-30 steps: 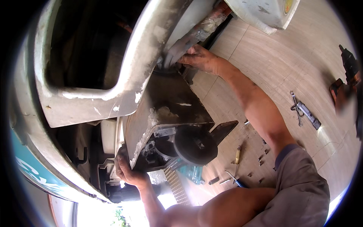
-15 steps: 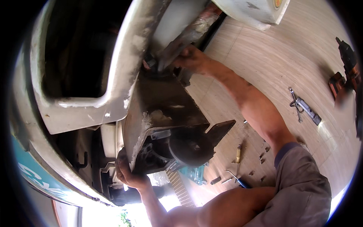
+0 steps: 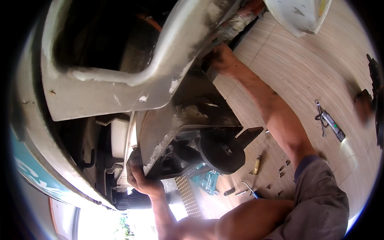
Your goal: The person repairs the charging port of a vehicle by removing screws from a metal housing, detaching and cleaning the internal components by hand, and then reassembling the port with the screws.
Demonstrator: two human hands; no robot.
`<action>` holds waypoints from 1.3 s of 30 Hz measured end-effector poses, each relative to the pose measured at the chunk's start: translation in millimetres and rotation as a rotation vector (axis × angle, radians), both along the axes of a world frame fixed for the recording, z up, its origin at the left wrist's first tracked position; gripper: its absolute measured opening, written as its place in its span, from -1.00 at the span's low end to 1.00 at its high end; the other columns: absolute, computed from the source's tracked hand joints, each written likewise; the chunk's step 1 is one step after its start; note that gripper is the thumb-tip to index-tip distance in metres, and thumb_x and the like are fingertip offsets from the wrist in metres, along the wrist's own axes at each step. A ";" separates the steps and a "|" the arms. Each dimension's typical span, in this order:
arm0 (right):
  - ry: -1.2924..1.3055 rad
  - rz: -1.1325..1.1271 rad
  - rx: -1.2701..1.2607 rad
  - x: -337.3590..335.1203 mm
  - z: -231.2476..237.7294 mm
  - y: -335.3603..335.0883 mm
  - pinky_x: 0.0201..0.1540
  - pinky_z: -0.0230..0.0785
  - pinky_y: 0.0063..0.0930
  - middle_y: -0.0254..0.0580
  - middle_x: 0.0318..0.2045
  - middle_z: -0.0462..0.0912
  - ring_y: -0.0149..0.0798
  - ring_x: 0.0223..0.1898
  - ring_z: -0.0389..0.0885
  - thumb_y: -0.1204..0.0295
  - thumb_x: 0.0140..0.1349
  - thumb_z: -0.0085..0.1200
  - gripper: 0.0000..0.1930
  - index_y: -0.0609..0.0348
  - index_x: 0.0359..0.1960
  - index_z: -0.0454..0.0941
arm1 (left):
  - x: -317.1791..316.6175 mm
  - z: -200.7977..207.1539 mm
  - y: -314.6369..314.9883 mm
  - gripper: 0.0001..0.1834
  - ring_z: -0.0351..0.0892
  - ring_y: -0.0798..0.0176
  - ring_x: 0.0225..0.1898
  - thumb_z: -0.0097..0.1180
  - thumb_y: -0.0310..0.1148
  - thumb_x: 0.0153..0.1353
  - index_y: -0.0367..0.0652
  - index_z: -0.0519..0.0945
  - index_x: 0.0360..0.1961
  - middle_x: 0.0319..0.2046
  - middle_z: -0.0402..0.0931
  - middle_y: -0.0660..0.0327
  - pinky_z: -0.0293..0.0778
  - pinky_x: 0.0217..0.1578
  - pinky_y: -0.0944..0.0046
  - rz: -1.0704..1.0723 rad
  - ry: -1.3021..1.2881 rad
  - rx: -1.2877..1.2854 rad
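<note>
A worn metal housing (image 3: 156, 132), grey outside with chipped paint, hangs at the middle under a pale vehicle body panel (image 3: 100, 92). A round black part (image 3: 222, 152) shows at its underside. My left hand (image 3: 140, 176) grips the housing's lower left edge, its fingers closed around that edge. My right hand (image 3: 222, 60) reaches past the far side of the housing, beside a wrapped pipe (image 3: 236, 26). Its fingertips are lost in shadow behind the panel, so what they touch is hidden.
On the wood-look floor lie a lit flashlight (image 3: 333, 126) beside a wrench (image 3: 320, 116), a yellow-handled screwdriver (image 3: 257, 165), several small fasteners and a teal tool case (image 3: 208, 180). A blurred cordless power tool (image 3: 374, 88) is at the far right. A white panel (image 3: 298, 16) juts in above.
My view has shifted, so the body panel now covers more of the housing's top. The right hand's fingers have gone out of sight behind it. My left hand still grips the edge.
</note>
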State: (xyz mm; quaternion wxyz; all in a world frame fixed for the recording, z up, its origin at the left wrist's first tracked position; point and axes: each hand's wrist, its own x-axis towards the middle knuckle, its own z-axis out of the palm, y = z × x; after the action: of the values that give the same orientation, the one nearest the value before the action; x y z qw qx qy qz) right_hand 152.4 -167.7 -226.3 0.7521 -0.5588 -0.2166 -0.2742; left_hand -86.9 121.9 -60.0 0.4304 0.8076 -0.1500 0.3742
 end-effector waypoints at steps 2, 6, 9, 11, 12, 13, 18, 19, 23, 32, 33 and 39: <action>0.075 -0.018 -0.004 30.9 -30.5 -9.6 0.21 0.47 -0.29 -0.03 -0.02 0.65 -0.15 0.11 0.61 0.85 0.05 0.03 -0.60 0.26 -0.07 0.56 | 5.2 -6.1 -7.7 -0.59 0.62 0.15 -0.03 -0.02 -0.21 0.43 -0.41 0.61 -0.02 -0.04 0.61 0.00 0.63 -0.01 0.20 -0.029 0.009 0.015; 0.099 -0.084 -0.127 28.5 -26.6 3.0 0.22 0.44 -0.29 -0.08 -0.01 0.65 -0.21 0.09 0.59 0.79 0.13 0.05 -0.64 0.23 -0.03 0.56 | 0.3 1.1 -3.5 -0.58 0.62 0.14 -0.03 -0.05 -0.22 0.43 -0.42 0.61 -0.01 -0.04 0.61 -0.01 0.63 0.00 0.19 0.000 0.001 0.094; 0.054 -0.158 -0.204 32.4 -32.2 -4.7 0.22 0.42 -0.29 -0.12 0.01 0.65 -0.25 0.08 0.58 0.75 0.19 0.07 -0.66 0.21 -0.01 0.56 | 1.7 0.7 -10.9 -0.58 0.62 0.15 -0.05 -0.06 -0.25 0.42 -0.43 0.62 -0.02 -0.07 0.61 -0.01 0.63 -0.02 0.19 -0.038 0.020 0.038; -0.138 -0.047 0.050 33.3 -32.8 -7.2 0.21 0.42 -0.29 -0.16 0.02 0.65 -0.26 0.09 0.57 0.70 0.24 0.07 -0.69 0.21 0.02 0.56 | 3.3 -0.4 -12.4 -0.59 0.62 0.16 -0.06 -0.07 -0.26 0.42 -0.43 0.63 -0.02 -0.09 0.62 -0.01 0.63 -0.03 0.19 -0.031 0.024 0.025; 0.018 0.063 0.113 36.2 -30.2 -7.9 0.21 0.42 -0.32 -0.18 0.02 0.65 -0.28 0.09 0.57 0.65 0.28 0.07 -0.70 0.21 0.04 0.55 | 4.6 -1.0 -13.0 -0.59 0.63 0.16 -0.09 -0.07 -0.26 0.42 -0.43 0.63 -0.04 -0.11 0.62 0.01 0.63 -0.04 0.20 -0.008 0.003 0.085; 0.091 0.126 0.145 30.8 -20.3 -6.7 0.20 0.42 -0.34 -0.20 0.03 0.65 -0.29 0.10 0.57 0.63 0.30 0.07 -0.71 0.21 0.06 0.55 | 4.6 -0.8 -10.2 -0.59 0.63 0.17 -0.11 -0.07 -0.26 0.42 -0.43 0.64 -0.06 -0.13 0.63 0.02 0.63 -0.06 0.22 0.028 -0.025 0.145; 0.126 0.099 0.001 0.7 7.8 -12.5 0.19 0.41 -0.43 -0.26 0.04 0.65 -0.34 0.11 0.56 0.59 0.33 0.10 -0.71 0.20 0.08 0.55 | 5.4 -3.8 -10.4 -0.60 0.64 0.19 -0.16 -0.09 -0.27 0.44 -0.44 0.65 -0.10 -0.19 0.63 0.05 0.63 -0.11 0.27 0.158 -0.144 0.363; 0.185 0.046 -0.097 -2.9 11.5 -14.2 0.19 0.40 -0.44 -0.27 0.03 0.66 -0.36 0.10 0.56 0.58 0.32 0.13 -0.72 0.21 0.06 0.56 | 5.1 -3.7 -12.5 -0.60 0.64 0.20 -0.17 -0.10 -0.27 0.45 -0.44 0.65 -0.11 -0.21 0.63 0.06 0.62 -0.13 0.29 0.173 -0.183 0.439; 0.065 0.059 -0.044 -16.4 14.9 -18.0 0.07 0.45 -0.40 -0.23 -0.08 0.70 -0.26 -0.02 0.61 0.52 0.32 0.06 -0.74 0.20 0.03 0.57 | 5.5 -4.1 -13.4 -0.59 0.63 0.22 -0.17 -0.12 -0.28 0.46 -0.44 0.65 -0.11 -0.21 0.63 0.06 0.61 -0.11 0.27 0.158 -0.157 0.330; -0.400 0.069 0.010 5.6 0.7 -1.8 0.18 0.44 -0.40 -0.19 0.04 0.60 -0.30 0.17 0.50 0.70 0.24 0.04 -0.58 0.17 0.16 0.49 | 1.4 -0.8 -16.8 -0.55 0.62 0.18 -0.14 -0.16 -0.24 0.47 -0.45 0.65 -0.11 -0.17 0.66 0.01 0.48 -0.05 0.20 0.035 -0.006 0.096; -0.320 -0.081 -0.112 0.5 -1.3 1.2 0.25 0.38 -0.32 -0.15 0.09 0.58 -0.19 0.19 0.49 0.69 0.18 0.09 -0.52 0.11 0.17 0.51 | 1.5 -0.7 -13.4 -0.54 0.62 0.17 -0.14 -0.16 -0.23 0.47 -0.45 0.65 -0.11 -0.17 0.67 0.02 0.47 -0.04 0.20 0.031 0.002 0.092; -0.290 0.351 0.088 17.7 -27.2 -2.0 0.39 0.15 -0.06 -0.05 0.29 0.39 0.14 0.29 0.31 0.45 -0.06 0.34 -0.30 0.08 0.24 0.48 | 0.6 0.9 -11.5 -0.55 0.59 0.15 -0.10 -0.16 -0.25 0.45 -0.45 0.66 -0.12 -0.15 0.67 0.01 0.42 0.03 0.18 0.017 -0.008 0.064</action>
State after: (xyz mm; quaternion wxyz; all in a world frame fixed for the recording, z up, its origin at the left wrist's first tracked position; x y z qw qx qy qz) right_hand 170.1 -169.7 -253.5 0.7728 -0.4341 -0.4041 -0.2260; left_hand -86.3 110.4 -59.1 0.4005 0.8206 -0.1570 0.3762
